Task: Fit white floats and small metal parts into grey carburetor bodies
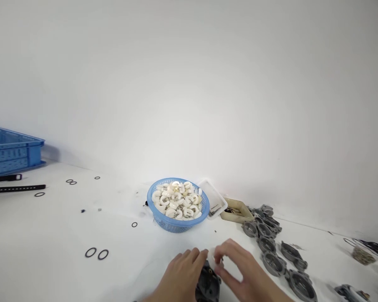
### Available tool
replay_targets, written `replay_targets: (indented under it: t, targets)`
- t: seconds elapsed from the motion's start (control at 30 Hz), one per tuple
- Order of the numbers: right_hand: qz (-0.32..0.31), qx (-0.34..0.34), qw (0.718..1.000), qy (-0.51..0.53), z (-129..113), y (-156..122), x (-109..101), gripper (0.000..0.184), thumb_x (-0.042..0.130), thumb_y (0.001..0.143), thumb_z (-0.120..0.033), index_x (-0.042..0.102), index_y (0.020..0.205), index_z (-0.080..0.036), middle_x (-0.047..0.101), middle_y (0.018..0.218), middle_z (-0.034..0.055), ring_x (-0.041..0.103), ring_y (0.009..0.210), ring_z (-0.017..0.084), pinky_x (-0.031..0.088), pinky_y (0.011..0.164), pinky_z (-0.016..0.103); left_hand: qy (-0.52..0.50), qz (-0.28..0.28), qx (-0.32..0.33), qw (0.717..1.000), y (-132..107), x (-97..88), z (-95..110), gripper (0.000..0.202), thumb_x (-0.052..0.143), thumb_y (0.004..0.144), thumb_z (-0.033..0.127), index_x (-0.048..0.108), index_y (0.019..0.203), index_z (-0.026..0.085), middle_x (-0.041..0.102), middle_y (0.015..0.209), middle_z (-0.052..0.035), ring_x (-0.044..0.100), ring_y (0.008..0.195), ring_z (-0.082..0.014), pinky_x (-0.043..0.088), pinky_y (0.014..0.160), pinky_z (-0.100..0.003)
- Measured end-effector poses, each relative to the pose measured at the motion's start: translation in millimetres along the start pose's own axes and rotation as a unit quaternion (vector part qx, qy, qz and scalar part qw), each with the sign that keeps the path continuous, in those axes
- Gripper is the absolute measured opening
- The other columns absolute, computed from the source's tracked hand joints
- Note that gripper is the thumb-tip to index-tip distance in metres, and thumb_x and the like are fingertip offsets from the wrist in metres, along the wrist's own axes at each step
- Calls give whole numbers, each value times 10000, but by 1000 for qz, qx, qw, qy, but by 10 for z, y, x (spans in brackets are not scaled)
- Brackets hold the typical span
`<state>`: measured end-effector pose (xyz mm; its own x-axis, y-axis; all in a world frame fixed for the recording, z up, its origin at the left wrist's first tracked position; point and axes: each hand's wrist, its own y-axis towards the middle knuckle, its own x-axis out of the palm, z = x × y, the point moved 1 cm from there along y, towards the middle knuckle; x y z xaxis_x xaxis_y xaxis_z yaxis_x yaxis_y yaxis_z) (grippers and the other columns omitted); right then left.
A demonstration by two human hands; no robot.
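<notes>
My left hand (183, 274) is closed on the left side of a dark grey cast housing (208, 283) near the bottom edge of the view. Between the thumb and fingers of my right hand (239, 268) is a white plastic ring (211, 256), just above the housing's far end. The fingers cover part of the ring, so whether it touches the housing cannot be seen. Beyond both hands stands a round blue basket (176, 226) heaped with white C-shaped plastic pieces (178, 200).
Behind the basket are a white tray (222, 205) and a beige box (239, 218) of small parts. Grey housings (273, 263) line the right side. Black rubber rings (103, 254) lie to the left, with black straps (19, 188) and a blue crate (15, 155) farther off. A wall rises behind.
</notes>
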<state>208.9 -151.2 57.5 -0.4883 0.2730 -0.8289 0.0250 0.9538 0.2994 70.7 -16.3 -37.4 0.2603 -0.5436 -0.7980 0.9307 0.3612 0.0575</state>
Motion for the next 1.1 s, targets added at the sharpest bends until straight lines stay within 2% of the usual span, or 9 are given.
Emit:
replay_targets:
  t: [0.1, 0.23, 0.33, 0.4, 0.5, 0.6, 0.7, 0.87, 1.1]
  targets:
    - [-9, -33, 999, -40, -17, -185, 124, 86, 574, 983, -288, 641, 987, -342, 710, 931, 42, 672, 851, 253, 565, 748, 372, -28, -2, -3, 1000, -63, -31, -19, 956, 826, 714, 458, 399, 1552, 284, 548, 1488, -111, 511, 1331, -388, 395, 1144, -487]
    - [-6, -60, 993, -102, 21, -130, 253, 112, 548, 966, -214, 621, 955, -298, 714, 910, 37, 661, 826, 239, 549, 722, 357, -90, -18, -10, 996, -129, -129, -46, 1002, 795, 684, 304, 353, 1583, 301, 539, 1514, -60, 506, 1361, -333, 386, 1170, -428]
    - [-10, -59, 993, -98, 27, -77, 241, 118, 648, 892, -205, 620, 980, -281, 715, 922, 25, 655, 831, 235, 541, 722, 341, -119, -19, 41, 992, -169, -208, -41, 946, 782, 704, 256, 389, 1560, 335, 500, 1551, -25, 486, 1386, -297, 374, 1179, -383]
    - [0, -38, 997, -74, 34, -56, 132, 174, 689, 892, -265, 625, 1053, -284, 713, 996, 35, 656, 899, 241, 545, 779, 347, -136, -18, 60, 989, -189, -239, -16, 867, 812, 730, 307, 450, 1516, 358, 517, 1530, -11, 486, 1382, -292, 379, 1168, -371]
    - [53, 27, 997, -44, 153, 28, -157, 211, 606, 987, -393, 621, 1171, -292, 698, 1060, 49, 653, 975, 237, 530, 865, 360, -141, -6, 20, 990, -185, -243, 40, 763, 841, 734, 394, 543, 1434, 333, 571, 1463, -25, 514, 1346, -305, 394, 1146, -380]
    - [90, 71, 991, -70, 463, 233, -432, 286, 545, 1017, -442, 614, 1239, -276, 700, 1051, 50, 655, 983, 232, 515, 873, 355, -114, 19, 8, 993, -137, -222, 86, 615, 823, 738, 361, 621, 1316, 305, 639, 1353, -26, 573, 1258, -296, 422, 1097, -369]
    - [61, 82, 981, -167, 864, 495, -536, 300, 496, 1029, -383, 605, 1282, -262, 711, 1054, 33, 660, 1009, 211, 511, 860, 318, -86, 26, 29, 995, -63, -201, 67, 465, 826, 731, 309, 669, 1168, 288, 683, 1228, -13, 633, 1127, -267, 468, 990, -331]
    - [10, 68, 958, -277, 1294, 866, -337, 225, 564, 943, -201, 704, 1115, -235, 729, 1020, 32, 643, 1061, 237, 480, 911, 337, -74, 26, 72, 994, 61, -134, -62, 373, 811, 802, 419, 659, 1099, 253, 684, 1158, -31, 657, 1036, -229, 495, 881, -272]
    - [-29, 67, 905, -420, 1450, 1277, 111, 144, 602, 960, -170, 730, 897, -152, 709, 1042, 103, 582, 1174, 296, 428, 1028, 463, -17, 53, 32, 998, 112, 11, -60, 325, 739, 899, 502, 676, 1057, 225, 675, 1147, -71, 689, 991, -243, 511, 862, -289]
